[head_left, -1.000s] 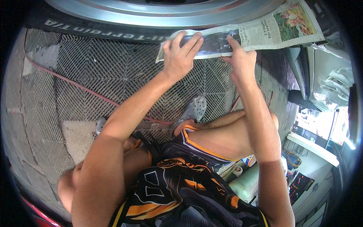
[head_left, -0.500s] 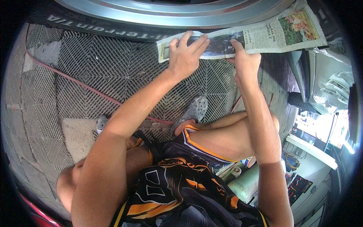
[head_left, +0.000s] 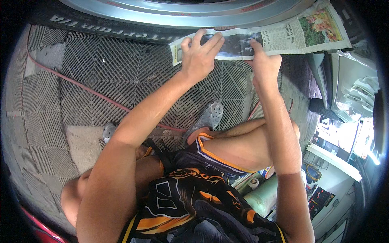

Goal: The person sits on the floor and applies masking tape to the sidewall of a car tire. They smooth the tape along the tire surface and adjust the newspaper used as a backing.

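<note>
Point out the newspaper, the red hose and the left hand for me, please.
Newspaper [head_left: 279,38], head view: its printed text area, near the middle.
Red hose [head_left: 95,93], head view: a stretch along its left part.
Left hand [head_left: 197,59], head view: the back of it.

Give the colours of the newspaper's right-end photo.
Newspaper photo: green, with orange-red and pale patches. Best seen in the head view.
</note>
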`<state>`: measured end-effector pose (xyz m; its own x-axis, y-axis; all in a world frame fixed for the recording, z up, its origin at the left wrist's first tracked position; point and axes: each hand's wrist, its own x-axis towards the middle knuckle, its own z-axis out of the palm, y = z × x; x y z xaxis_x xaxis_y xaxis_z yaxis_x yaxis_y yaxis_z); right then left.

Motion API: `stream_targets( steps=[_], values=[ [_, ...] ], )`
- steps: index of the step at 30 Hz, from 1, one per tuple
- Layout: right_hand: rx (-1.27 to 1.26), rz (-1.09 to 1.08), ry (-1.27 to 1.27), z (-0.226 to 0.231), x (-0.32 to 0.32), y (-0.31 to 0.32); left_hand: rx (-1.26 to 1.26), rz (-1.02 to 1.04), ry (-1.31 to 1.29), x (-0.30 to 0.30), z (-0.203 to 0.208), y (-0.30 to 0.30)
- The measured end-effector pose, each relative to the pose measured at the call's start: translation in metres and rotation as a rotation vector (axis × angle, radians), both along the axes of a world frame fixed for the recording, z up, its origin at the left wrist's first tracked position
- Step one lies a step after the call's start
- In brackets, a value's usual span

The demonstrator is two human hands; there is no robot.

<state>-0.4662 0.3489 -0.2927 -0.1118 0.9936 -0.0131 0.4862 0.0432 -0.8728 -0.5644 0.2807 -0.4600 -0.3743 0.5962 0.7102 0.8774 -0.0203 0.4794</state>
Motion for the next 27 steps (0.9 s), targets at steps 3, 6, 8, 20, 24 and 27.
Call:
stream_targets(
  steps=[3, 6, 8, 20, 24, 27],
  values=[
    [-0.014, 0.035, -0.032, -0.002, 0.003, 0.002, -0.013, 0.014, -0.005, 0.001, -0.006, -0.001],
    [0.014, 0.041, -0.037, -0.003, 0.004, 0.003, -0.043, -0.001, -0.003, 0.002, -0.007, -0.001],
    [0.036, 0.023, -0.022, -0.003, 0.002, 0.002, -0.045, -0.007, -0.007, 0.002, -0.005, 0.000],
    [-0.061, 0.018, 0.064, 0.002, -0.005, -0.006, 0.023, -0.109, -0.527, 0.013, -0.023, -0.016],
    [-0.108, 0.010, 0.121, 0.006, -0.012, -0.009, 0.105, -0.007, -1.749, 0.012, -0.055, -0.003],
    [-0.097, -0.003, 0.134, 0.003, -0.006, -0.006, -0.038, -0.007, -2.332, 0.013, -0.029, -0.010]
  ],
)
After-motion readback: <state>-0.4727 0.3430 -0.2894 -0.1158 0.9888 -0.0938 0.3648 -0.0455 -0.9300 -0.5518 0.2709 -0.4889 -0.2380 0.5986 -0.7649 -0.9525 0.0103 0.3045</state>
